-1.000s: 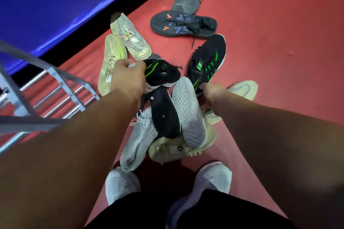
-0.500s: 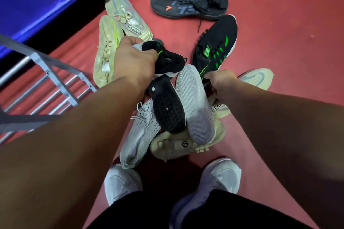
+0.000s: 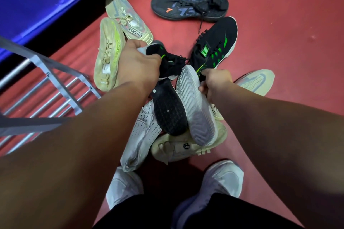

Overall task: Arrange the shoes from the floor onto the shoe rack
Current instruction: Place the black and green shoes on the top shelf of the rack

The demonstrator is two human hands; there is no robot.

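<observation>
- Every shoe in view lies on the red floor [image 3: 279, 57] or is in hand. The shoe rack [image 3: 55, 82], grey metal bars, stands at the left, just beside the heap.
- Black shoe with a green line [image 3: 167, 61]: topmost on the heap, toe to the right, laces loose. The left hand [image 3: 137, 65] has its fingers clenched round the heel end, a hold judged fit for carrying it one-handed to the rack.
- White-soled shoe [image 3: 195, 109]: sole up, leaning across the heap. The right hand [image 3: 216, 85] grasps its right edge, fingers curled round the rim. This is judged a hold for peeling it off the shoes beneath.
- Black-soled shoe [image 3: 169, 111]: sole up, touching the white-soled shoe along its left side. Whether the left hand also bears on it cannot be told.
- Underneath: a white perforated shoe [image 3: 143, 132] and a cream shoe with a round badge [image 3: 178, 147], both pinned by the two soles above.
- Around the heap: a black shoe with green stripes [image 3: 214, 46] just beyond the right hand, probably the mate of the held one; a pale shoe [image 3: 256, 82] partly behind the right wrist; a cream shoe with a yellow stripe [image 3: 109, 55] and a cream lettered shoe [image 3: 130, 22] beside the rack.
- Farther off: a dark grey shoe with orange marks [image 3: 189, 5].
- Assessment: one shoe is being taken per hand, and the task looks to be at an early stage.
</observation>
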